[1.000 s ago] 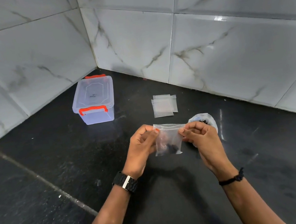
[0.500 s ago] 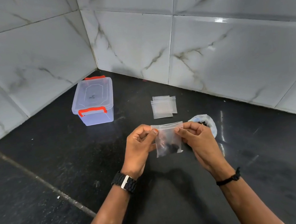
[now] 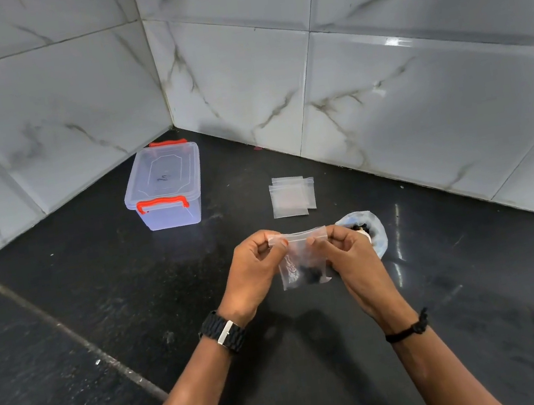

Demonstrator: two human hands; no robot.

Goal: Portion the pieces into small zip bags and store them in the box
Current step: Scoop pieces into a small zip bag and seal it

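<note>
Closest to you, both forearms reach out over the black speckled stone floor, a black link-strap watch on your left wrist and a thin black cord bracelet on your right. Your left hand pinches the left end of the top strip of a small clear plastic zip bag, fingers curled in tight, and your right hand pinches the right end the same way, so the bag hangs between your hands above the floor. A few small dark pieces sit in the bottom of that bag. Just past your right hand, a crumpled clear plastic pouch lies on the floor with more dark pieces in its open mouth. Further out, a short stack of flat empty clear zip bags lies on the floor. Left of that stack, near the corner of the white marbled wall tiles, stands the clear rectangular plastic storage box with orange latches, lid on.
</note>
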